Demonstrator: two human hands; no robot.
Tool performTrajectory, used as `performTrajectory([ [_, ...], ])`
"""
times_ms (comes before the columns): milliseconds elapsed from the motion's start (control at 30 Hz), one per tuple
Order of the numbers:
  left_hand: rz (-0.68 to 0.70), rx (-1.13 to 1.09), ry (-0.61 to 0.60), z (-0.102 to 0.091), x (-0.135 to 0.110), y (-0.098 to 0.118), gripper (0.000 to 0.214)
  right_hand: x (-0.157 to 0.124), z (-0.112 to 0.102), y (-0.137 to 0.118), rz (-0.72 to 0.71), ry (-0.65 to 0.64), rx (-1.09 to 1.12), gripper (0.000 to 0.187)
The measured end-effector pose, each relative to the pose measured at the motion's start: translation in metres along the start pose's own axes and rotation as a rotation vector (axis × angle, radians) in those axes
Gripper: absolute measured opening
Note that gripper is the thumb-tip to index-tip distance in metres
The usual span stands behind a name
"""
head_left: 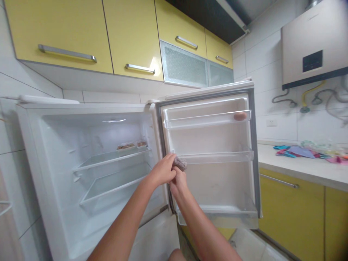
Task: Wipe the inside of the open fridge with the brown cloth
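The left hand and right hand, fingers curled, gripped a bunched gray cloth pointing rightward, beside the refrigerator's middle door bin.

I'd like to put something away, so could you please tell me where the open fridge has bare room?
Bare: the lower shelf beneath the upper shelf; the upper shelf left of the food packs; the middle door bin right of the grey cloth. Crowded: before the bin's hinge end, where the left hand and right hand clutch that cloth.
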State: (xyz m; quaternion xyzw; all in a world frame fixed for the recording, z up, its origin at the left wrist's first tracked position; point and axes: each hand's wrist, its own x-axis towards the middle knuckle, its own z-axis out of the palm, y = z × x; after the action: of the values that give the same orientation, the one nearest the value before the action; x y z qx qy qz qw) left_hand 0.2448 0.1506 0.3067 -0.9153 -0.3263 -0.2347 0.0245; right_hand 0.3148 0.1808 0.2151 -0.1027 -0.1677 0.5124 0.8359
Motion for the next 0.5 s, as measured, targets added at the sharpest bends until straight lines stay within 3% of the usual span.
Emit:
performTrajectory([
  [300,-0.021,0.039,-0.029,-0.002,-0.002,0.003,0.071,-0.019,-0.022,-0.015,0.079,-0.045,0.009,0.037],
  [500,0.000,0.038,-0.009,0.002,-0.002,0.000,0.072,-0.017,-0.021,-0.035,-0.068,0.023,-0.003,0.033],
])
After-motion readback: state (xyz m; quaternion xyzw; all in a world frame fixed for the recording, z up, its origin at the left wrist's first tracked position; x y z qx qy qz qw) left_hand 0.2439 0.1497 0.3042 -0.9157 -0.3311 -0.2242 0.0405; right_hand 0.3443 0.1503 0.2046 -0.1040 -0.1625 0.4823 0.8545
